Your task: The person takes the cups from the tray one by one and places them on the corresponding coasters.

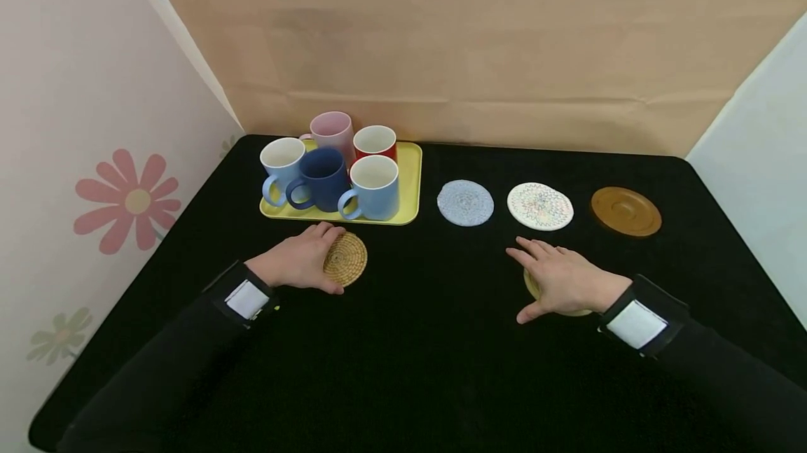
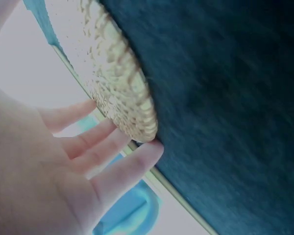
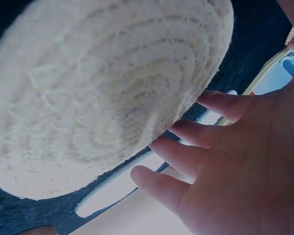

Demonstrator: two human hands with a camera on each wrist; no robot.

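Observation:
A round tan woven coaster (image 1: 346,259) lies on the black table in front of the tray. My left hand (image 1: 304,258) spans its left side, thumb near the front edge and fingers by the back edge. In the left wrist view the fairly straight fingertips (image 2: 149,149) meet the rim of the woven coaster (image 2: 130,93). My right hand (image 1: 563,276) is spread over a pale round coaster (image 1: 532,285), mostly hidden beneath it. In the right wrist view that cream stitched coaster (image 3: 103,98) fills the left, with extended fingers (image 3: 174,154) along its edge.
A yellow tray (image 1: 411,187) at the back left carries several mugs, among them a light blue mug (image 1: 381,190) and a navy mug (image 1: 324,183). Behind my right hand lie a bluish coaster (image 1: 465,203), a white patterned coaster (image 1: 540,206) and a brown coaster (image 1: 626,212).

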